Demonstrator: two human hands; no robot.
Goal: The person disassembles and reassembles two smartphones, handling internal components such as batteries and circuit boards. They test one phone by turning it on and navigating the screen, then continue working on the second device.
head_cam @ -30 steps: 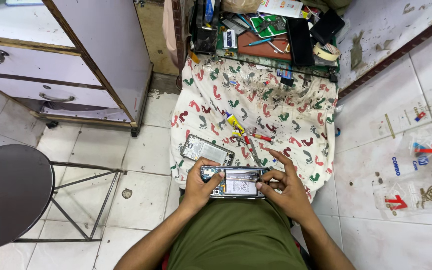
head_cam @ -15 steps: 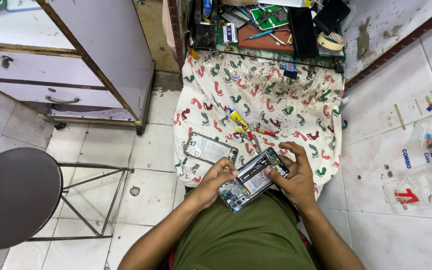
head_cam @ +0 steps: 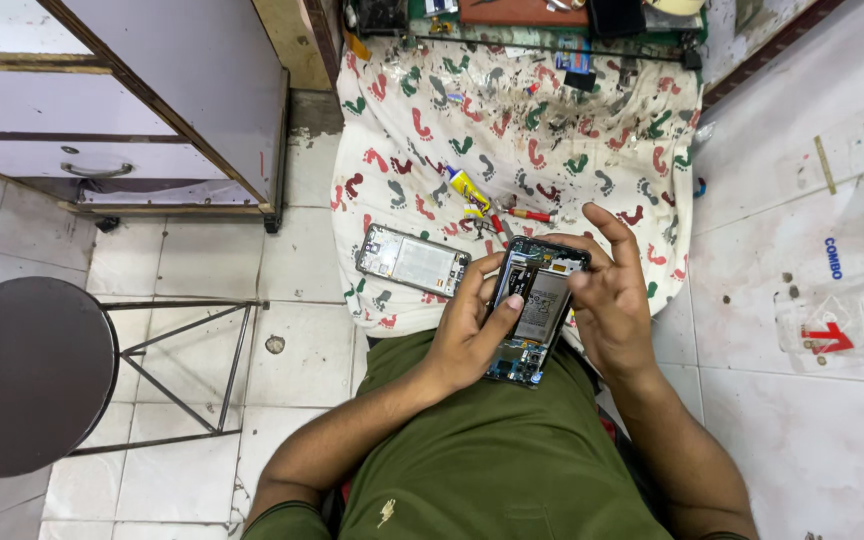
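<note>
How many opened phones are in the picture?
2. One phone is held in both hands, left hand and right hand. The other phone lies on the patterned cloth. More may be hidden at the top.

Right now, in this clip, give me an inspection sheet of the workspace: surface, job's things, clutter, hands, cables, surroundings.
Surface: patterned cloth with footprint motifs, stained, draped over the lap and the tiled floor.
Job's things: opened phone, back off, battery and boards showing, held upright over the lap; a second phone part lies flat on the cloth, apart from the hands.
Clutter: yellow tube and red-handled tool on the cloth; tool tray at its far edge.
Hands: left hand grips the phone's left side, thumb on the battery; right hand holds its right edge, fingers raised.
Cables: nothing seen.
Surroundings: round stool, drawer cabinet, plastic packets on the floor.
</note>
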